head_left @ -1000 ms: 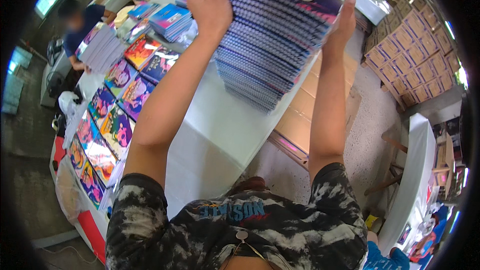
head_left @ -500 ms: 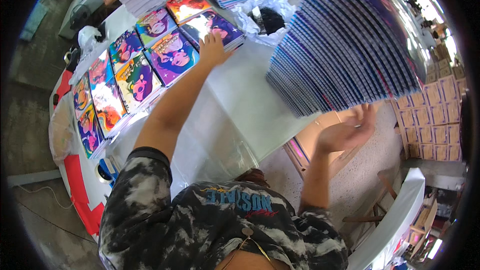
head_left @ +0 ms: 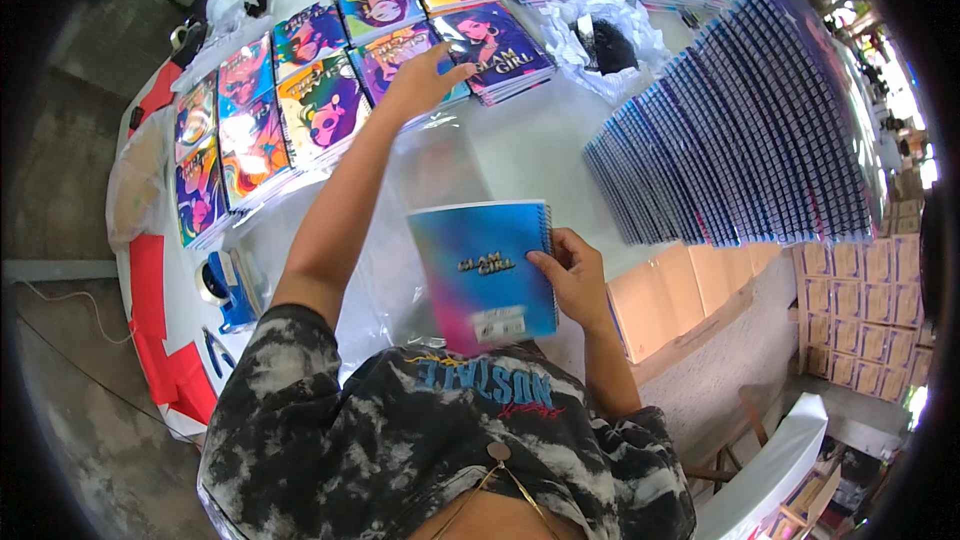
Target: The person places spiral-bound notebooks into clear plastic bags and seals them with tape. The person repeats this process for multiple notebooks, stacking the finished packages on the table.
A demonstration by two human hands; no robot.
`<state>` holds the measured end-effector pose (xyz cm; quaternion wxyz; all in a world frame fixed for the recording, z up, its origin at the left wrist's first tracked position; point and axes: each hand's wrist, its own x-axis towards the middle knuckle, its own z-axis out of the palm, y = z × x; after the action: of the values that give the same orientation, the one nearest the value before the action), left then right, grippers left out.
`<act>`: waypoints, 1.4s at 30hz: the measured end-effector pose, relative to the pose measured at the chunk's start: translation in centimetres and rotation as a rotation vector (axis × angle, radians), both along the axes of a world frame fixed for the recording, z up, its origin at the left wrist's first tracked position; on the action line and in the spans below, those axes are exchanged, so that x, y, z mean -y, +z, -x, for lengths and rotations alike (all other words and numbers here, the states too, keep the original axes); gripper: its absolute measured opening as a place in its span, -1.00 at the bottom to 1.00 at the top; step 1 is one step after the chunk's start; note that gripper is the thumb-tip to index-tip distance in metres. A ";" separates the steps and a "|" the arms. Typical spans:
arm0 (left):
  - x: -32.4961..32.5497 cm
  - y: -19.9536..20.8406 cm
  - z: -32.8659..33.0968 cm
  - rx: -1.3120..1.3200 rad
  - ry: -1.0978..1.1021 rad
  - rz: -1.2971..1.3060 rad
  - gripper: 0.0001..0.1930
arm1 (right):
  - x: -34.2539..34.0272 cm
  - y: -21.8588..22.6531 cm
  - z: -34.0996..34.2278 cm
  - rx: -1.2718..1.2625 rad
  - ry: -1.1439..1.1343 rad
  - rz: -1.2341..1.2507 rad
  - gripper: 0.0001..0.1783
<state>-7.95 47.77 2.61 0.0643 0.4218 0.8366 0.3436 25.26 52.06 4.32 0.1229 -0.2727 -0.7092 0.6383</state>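
Note:
My right hand (head_left: 580, 278) grips a spiral notebook (head_left: 465, 265) by its wire-bound right edge, thumb on top. Its blue cover fades to pink and carries a small white label; it hangs tilted in front of my chest. My left hand (head_left: 425, 88) reaches over the table with thumb and fingers apart, holding nothing. It is at the edge of a pile topped by a lilac notebook (head_left: 395, 58), beside a pile topped by a dark purple notebook (head_left: 490, 48). Whether the fingers touch a cover, I cannot tell.
Two rows of colourful notebook piles (head_left: 325, 105) span the table. A tall spiral-bound stack (head_left: 740, 130) stands at the right above cardboard (head_left: 655, 300). Crumpled white wrapping (head_left: 605, 45) surrounds something black. A blue tape dispenser (head_left: 235, 290) and pliers (head_left: 218, 350) lie at the left.
My right hand, empty beside the tall stack before, now holds a notebook in front of my chest. The left hand has come off the dark purple notebook toward the left. The whole view has shifted.

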 end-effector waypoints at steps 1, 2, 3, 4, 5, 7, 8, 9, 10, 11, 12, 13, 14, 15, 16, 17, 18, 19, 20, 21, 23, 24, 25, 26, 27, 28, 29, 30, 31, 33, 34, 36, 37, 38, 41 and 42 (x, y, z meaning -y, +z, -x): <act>-1.1 -2.6 -0.6 -0.183 0.131 0.111 -0.42 | 0.6 -0.1 -0.6 -0.028 -0.062 -0.052 -0.77; -2.3 -4.6 -1.4 -0.371 0.268 0.221 -0.43 | 1.1 -0.1 -1.2 -0.064 -0.120 -0.105 -0.77; -2.9 -6.6 -1.3 -0.499 0.285 0.268 -0.45 | 1.6 0.3 -1.7 -0.075 -0.162 -0.164 -0.78; -2.9 -8.6 -1.0 -0.625 0.321 0.319 -0.47 | 2.2 1.1 -2.2 -0.088 -0.194 -0.222 -0.78; -2.5 -10.5 0.4 -0.696 0.246 0.309 -0.49 | 2.7 1.7 -2.7 -0.107 -0.220 -0.281 -0.78; -2.4 -9.5 1.8 -0.652 0.053 0.273 -0.57 | 2.9 1.9 -4.0 -0.136 -0.351 -0.223 -0.77; -1.9 -6.1 2.2 -0.536 -0.059 0.256 -0.62 | 2.8 2.6 -4.8 -0.154 -0.399 -0.220 -0.77; -0.2 -4.5 2.9 -0.421 -0.147 0.255 -0.65 | 3.0 3.0 -5.5 -0.178 -0.424 -0.204 -0.77; 2.6 -3.7 3.6 -0.332 0.255 -0.032 -0.66 | 3.1 3.1 -5.9 -0.188 -0.430 -0.171 -0.77; 5.6 -3.0 4.2 -0.230 0.586 -0.447 -0.60 | 3.1 3.0 -6.0 -0.203 -0.431 -0.133 -0.76; 8.5 2.2 0.6 0.054 0.638 -0.593 -0.60 | 3.3 2.7 -6.2 -0.242 -0.437 -0.118 -0.73; 13.1 1.4 1.8 -0.015 0.657 -0.896 -0.74 | 3.8 2.8 -5.3 -0.266 -0.381 -0.087 -0.73; 15.7 4.0 -0.6 0.112 0.520 -1.166 -0.60 | 4.5 2.7 -4.4 -0.280 -0.351 -0.062 -0.72; 19.1 4.8 -1.4 0.217 0.434 -1.320 -0.45 | 5.4 2.6 -3.4 -0.297 -0.310 -0.032 -0.71; 21.5 6.2 -2.8 0.159 0.394 -1.402 -0.50 | 6.2 2.4 -2.0 -0.307 -0.227 0.001 -0.70; 24.7 6.7 -3.5 0.061 0.409 -1.253 -0.53 | 6.8 1.7 -0.4 -0.284 -0.133 0.018 -0.68; 27.2 8.0 -6.0 0.032 0.521 -0.997 -0.60 | 7.4 1.0 1.4 -0.258 -0.044 0.029 -0.67; 28.7 9.1 -7.9 -0.044 0.521 -0.905 -0.68 | 8.6 0.7 3.7 -0.235 0.026 0.050 -0.67; 29.6 9.0 -8.9 -0.042 0.491 -0.912 -0.70 | 9.9 0.1 6.4 -0.288 0.084 0.094 -0.67; 30.3 8.6 -9.6 -0.035 0.454 -0.922 -0.72 | 10.7 -1.4 8.7 -0.226 0.154 0.131 -0.67; 33.0 4.3 -8.8 -0.186 0.459 -0.477 -0.71 | 11.3 -5.6 13.2 -0.070 0.310 0.099 -0.67; 32.7 2.7 -7.9 -0.199 0.248 -0.460 -0.68 | 11.5 -7.9 15.0 0.022 0.382 0.026 -0.67; 32.3 0.6 -7.0 -0.209 0.027 -0.449 -0.65 | 11.6 -10.6 15.8 0.083 0.381 -0.155 -0.69; 33.4 -3.0 -6.8 -0.392 0.029 -0.034 -0.61 | 11.5 -13.1 16.6 0.135 0.386 -0.331 -0.70; 34.3 -6.9 -6.4 -0.561 0.031 0.381 -0.57 | 11.3 -14.3 17.6 0.183 0.383 -0.516 -0.71; 35.2 -9.5 -7.7 -0.445 0.129 0.503 -0.50 | 11.6 -14.2 18.1 0.148 0.299 -0.629 -0.69; 35.8 -10.7 -9.1 -0.323 0.235 0.616 -0.42 | 12.0 -13.6 18.0 0.104 0.215 -0.742 -0.67; 35.6 -10.3 -8.9 -0.360 0.247 0.630 -0.40 | 11.9 -12.9 18.3 0.069 0.113 -0.852 -0.65; 35.4 -9.6 -8.7 -0.392 0.254 0.651 -0.38 | 11.7 -11.4 19.7 0.072 0.116 -0.847 -0.64; 34.7 -7.8 -7.4 -0.361 0.312 0.543 -0.35 | 11.1 -8.4 23.2 0.088 0.126 -0.829 -0.63; 33.6 -6.7 -5.0 -0.308 0.350 0.399 -0.34 | 9.9 -8.5 25.6 -0.003 0.111 -0.847 -0.61; 31.8 -6.0 -0.5 -0.315 0.438 0.213 -0.34 | 9.0 -7.9 31.1 -0.020 0.120 -0.905 -0.51; 30.8 -6.2 1.6 -0.370 0.478 0.169 -0.34 | 9.1 -7.2 33.7 0.065 0.136 -0.948 -0.43; 30.4 -6.7 3.1 -0.423 0.515 0.127 -0.35 | 9.3 -7.0 35.4 0.154 0.152 -0.987 -0.35; 29.8 -8.1 4.6 -0.487 0.457 0.273 -0.39 | 10.2 -9.3 37.4 0.336 0.103 -1.135 -0.07; 29.8 -8.5 4.6 -0.534 0.443 0.290 -0.47 | 9.9 -10.1 37.8 0.339 0.126 -1.122 0.10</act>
<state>-12.50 17.96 -5.84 -0.1730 0.2918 0.9348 0.1049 -12.55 42.13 -5.74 0.0953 -0.2217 -0.9631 0.1190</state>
